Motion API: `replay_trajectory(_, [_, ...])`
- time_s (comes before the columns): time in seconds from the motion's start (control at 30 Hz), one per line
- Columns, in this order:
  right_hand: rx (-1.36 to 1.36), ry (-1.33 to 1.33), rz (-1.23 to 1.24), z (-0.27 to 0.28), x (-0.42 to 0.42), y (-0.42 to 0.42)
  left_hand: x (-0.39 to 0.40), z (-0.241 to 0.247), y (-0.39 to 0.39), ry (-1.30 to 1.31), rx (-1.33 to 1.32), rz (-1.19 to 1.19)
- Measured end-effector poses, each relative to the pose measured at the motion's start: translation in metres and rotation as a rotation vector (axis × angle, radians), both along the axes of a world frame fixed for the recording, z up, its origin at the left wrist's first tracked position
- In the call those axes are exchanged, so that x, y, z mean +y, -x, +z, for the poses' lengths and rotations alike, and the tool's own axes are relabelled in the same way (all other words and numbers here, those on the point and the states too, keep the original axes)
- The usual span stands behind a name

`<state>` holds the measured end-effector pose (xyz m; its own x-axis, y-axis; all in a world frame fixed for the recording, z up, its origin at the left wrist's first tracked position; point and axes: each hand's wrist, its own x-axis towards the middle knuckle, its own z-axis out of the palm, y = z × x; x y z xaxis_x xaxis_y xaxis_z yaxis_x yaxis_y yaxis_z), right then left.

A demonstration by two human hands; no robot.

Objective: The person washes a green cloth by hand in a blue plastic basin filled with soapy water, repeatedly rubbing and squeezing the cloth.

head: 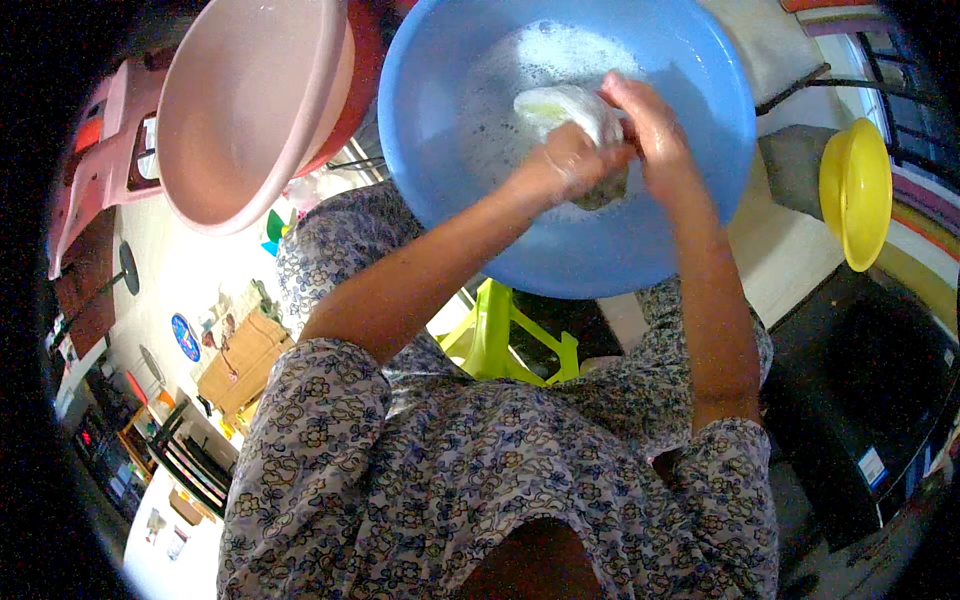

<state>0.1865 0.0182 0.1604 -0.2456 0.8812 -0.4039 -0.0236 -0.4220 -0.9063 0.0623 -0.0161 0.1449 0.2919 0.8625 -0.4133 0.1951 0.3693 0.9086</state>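
A large blue plastic basin [409, 187] in front of me holds soapy water [487, 139] with white foam on it. Over the water, my left hand [574, 161] is closed around a wet, bunched white cloth [555, 105] with a pale yellow-green patch. My right hand [652, 127] meets it from the right, its fingers against the cloth's edge and seeming to grip it. Both hands are wet and a little blurred. A darker, brownish part [604, 191] hangs below my left fist; whether it belongs to the same cloth is unclear.
A pink plastic basin [232, 112] stands tilted at the upper left, with a red tub [360, 97] behind it. Below the blue basin is a lime-green plastic stool [491, 330]. At right are a yellow basin [855, 195] and a large black surface [847, 352].
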Motion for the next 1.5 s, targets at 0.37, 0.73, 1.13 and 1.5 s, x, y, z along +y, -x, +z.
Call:
replay_trajectory(0.37, [-0.127, -0.222, 0.129, -0.001, -0.004, -0.006, -0.017, -0.048, 0.006, 0.209, -0.38, -0.029])
replay_trajectory(0.73, [-0.282, -0.712, 0.245, 0.057, -0.051, 0.042, 0.014, -0.013, 0.03, 0.517, -1.08, 0.379])
replay_trajectory(1.13, [-0.657, -0.936, -0.025, 0.011, -0.054, 0.056, 0.016, -0.015, 0.021, 0.64, -1.155, 0.579])
replay_trajectory(1.5, [-0.637, -0.822, -0.273, -0.017, -0.051, 0.056, 0.012, -0.014, 0.013, 0.638, -1.129, 0.541])
